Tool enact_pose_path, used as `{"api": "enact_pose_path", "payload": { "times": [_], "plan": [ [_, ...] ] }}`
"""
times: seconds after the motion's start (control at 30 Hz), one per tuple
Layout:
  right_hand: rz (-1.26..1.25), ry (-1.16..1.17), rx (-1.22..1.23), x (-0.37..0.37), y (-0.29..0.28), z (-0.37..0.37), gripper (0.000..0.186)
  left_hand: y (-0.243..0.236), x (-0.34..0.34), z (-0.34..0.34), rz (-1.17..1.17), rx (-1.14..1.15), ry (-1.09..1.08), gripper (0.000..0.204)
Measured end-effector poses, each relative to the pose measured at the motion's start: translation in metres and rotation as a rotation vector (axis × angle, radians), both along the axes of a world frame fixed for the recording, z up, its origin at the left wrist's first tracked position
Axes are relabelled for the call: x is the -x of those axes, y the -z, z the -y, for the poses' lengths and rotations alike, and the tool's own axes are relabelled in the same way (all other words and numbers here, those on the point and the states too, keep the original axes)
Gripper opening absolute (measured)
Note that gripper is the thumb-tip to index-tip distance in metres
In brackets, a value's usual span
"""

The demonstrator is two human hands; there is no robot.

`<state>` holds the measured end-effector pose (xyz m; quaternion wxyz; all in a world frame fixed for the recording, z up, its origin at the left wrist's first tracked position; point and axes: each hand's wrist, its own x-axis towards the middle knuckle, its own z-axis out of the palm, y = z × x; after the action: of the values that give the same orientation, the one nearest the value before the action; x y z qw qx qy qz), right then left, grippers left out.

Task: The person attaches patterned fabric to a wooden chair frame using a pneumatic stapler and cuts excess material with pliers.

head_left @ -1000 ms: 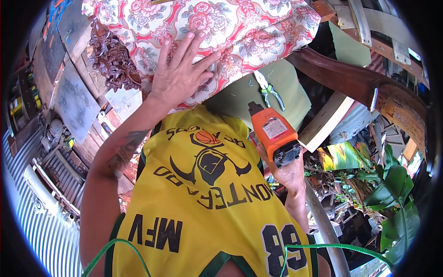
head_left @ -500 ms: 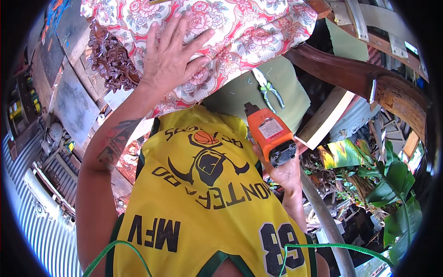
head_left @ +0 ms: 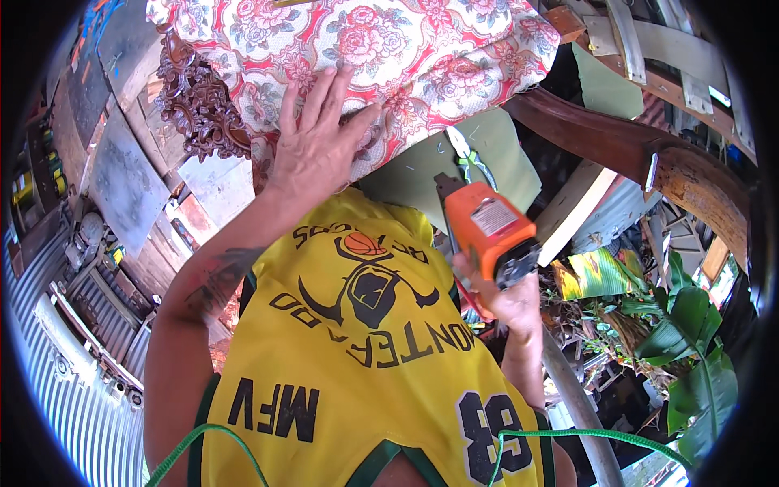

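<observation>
My left hand [head_left: 316, 134] lies on a red-and-white floral fabric [head_left: 454, 77], fingers stretched out and pressed near its close edge. The fabric covers a piece of furniture with dark carved wood [head_left: 199, 109] along its left side. In my right hand [head_left: 507, 300] is an orange staple gun [head_left: 491, 223] with a black nose, held in front of my body. Its nose points away from me and stays apart from the fabric. Most of the right fingers are hidden behind the tool. Pliers [head_left: 466, 154] with green-and-black handles lie on a greenish sheet beyond the gun, their handle ends partly covered.
The greenish sheet [head_left: 507, 150] sits below the fabric's edge. A curved dark wooden arm [head_left: 600, 122] and a pale wooden board [head_left: 576, 211] stand at the right. A metal pole [head_left: 580, 406] and leafy plants [head_left: 690, 325] are lower right. Corrugated metal [head_left: 65, 390] is at the left.
My left hand has slid toward me and slightly right on the fabric. The right hand has shifted the staple gun a little to the right, its nose now nearer the pliers' handles.
</observation>
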<state>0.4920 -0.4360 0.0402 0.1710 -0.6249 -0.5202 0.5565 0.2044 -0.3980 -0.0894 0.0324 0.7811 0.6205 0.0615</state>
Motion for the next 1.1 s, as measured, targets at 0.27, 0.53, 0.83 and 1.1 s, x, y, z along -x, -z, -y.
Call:
{"api": "enact_pose_path", "payload": {
  "times": [0.27,0.53,0.83,1.1],
  "plan": [
    [0.09,0.165,0.146,0.01,-0.051,-0.045,0.041,0.001,0.017,0.041,0.179,0.134,-0.041,0.047],
    [0.146,0.103,0.113,0.043,-0.058,-0.042,0.04,0.015,0.045,0.053,0.338,0.034,0.006,0.036],
    [0.229,-0.035,0.082,0.062,-0.045,-0.011,0.036,0.016,0.079,0.054,0.455,0.084,0.116,0.027],
    [0.111,0.329,0.209,0.078,-0.062,-0.013,0.044,0.014,0.091,0.057,0.487,0.066,0.103,0.029]
  ]
}}
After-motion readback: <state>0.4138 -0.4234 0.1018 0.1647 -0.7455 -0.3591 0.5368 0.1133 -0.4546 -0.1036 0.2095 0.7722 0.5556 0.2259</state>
